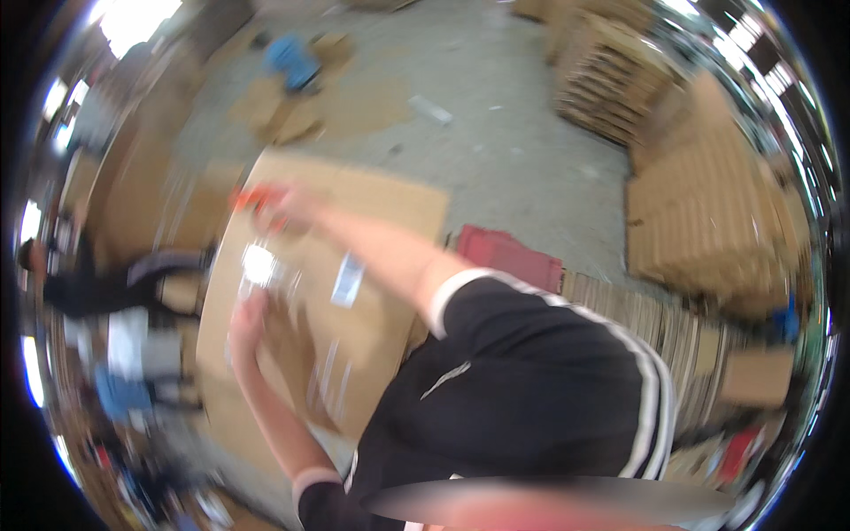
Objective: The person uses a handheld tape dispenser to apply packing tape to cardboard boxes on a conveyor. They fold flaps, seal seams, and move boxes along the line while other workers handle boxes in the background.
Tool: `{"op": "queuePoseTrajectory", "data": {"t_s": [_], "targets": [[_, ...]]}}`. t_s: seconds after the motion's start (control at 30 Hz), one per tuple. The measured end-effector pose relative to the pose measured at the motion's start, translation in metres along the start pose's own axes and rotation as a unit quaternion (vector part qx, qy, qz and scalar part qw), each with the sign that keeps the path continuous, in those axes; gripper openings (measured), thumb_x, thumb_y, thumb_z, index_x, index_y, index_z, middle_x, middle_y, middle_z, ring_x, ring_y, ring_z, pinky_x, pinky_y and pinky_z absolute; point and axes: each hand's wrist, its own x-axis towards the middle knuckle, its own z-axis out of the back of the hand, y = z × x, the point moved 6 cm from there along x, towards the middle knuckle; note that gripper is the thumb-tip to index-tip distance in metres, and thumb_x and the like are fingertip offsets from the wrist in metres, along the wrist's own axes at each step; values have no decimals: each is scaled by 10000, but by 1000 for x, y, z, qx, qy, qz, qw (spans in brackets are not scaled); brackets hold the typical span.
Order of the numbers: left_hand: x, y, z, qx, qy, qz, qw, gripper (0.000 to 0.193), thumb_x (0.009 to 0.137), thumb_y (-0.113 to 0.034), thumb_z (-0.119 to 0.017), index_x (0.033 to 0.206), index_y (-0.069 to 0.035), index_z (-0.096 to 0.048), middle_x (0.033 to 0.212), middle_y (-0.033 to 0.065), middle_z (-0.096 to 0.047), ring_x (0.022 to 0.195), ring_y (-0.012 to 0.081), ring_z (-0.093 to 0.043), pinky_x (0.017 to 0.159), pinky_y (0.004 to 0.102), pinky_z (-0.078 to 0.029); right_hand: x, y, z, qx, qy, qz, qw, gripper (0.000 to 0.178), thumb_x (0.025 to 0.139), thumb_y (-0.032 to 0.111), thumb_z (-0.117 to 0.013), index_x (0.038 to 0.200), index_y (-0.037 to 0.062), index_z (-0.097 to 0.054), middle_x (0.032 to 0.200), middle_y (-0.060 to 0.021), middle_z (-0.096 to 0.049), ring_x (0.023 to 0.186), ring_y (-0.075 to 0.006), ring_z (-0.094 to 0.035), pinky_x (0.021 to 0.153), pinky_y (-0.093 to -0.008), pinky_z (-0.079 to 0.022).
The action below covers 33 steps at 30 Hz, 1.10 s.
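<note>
Hands work one box (354,265): right hand (282,205) grips one red tool (252,196) far left; left hand (248,320) lies flat, grip unclear.

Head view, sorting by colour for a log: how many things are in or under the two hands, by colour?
Brown: 1, the cardboard box under both hands
Orange-red: 1, the blurred tool at the right hand
White or shiny: 1, the blurred item just above the left hand
Total: 3
</note>
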Motion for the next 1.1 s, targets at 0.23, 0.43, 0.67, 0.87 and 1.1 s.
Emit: {"op": "queuePoseTrajectory", "data": {"t_s": [0.23,0.43,0.67,0.87,1.1], "targets": [[59,69,56,235,-180,312,903,659,1123,-524,-366,1486,-65,-668,1515,212,-656,1456,419,-573,1241,559,-373,-51,65,45,-335,-135,4,933,416,974,114,-710,1386,73,-752,1057,-41,-771,874,-131,-707,777,-312,-581],[46,42,25,191,-236,241,922,561,1113,-525,-413,1285,-148,-791,1287,149,-785,1262,363,-707,1137,571,-436,-58,89,44,-248,-128,-15,960,483,989,90,-688,1463,4,-675,1171,-71,-781,987,-163,-735,812,-300,-606],[49,27,9,190,-268,205,922,482,1117,-478,-456,1184,-157,-809,1197,94,-812,1178,322,-739,1085,570,-467,-31,114,-61,-572,17,31,820,426,894,292,-777,1240,48,-814,1180,-116,-813,1027,-229,-772,854,-382,-618],[59,38,11,172,-272,188,928,467,1088,-498,-501,1156,-171,-828,1195,102,-811,1175,335,-740,1068,561,-492,31,82,-149,-657,98,149,733,240,774,283,-805,854,58,-833,806,-216,-766,765,-377,-761,732,-500,-600],[73,45,32,122,-238,204,942,456,1050,-538,-557,1180,-201,-836,1219,121,-809,1200,347,-740,1033,508,-566,-71,106,-90,-746,172,-146,626,387,823,407,-786,999,70,-859,957,-179,-808,918,-343,-765,839,-440,-612]]}}
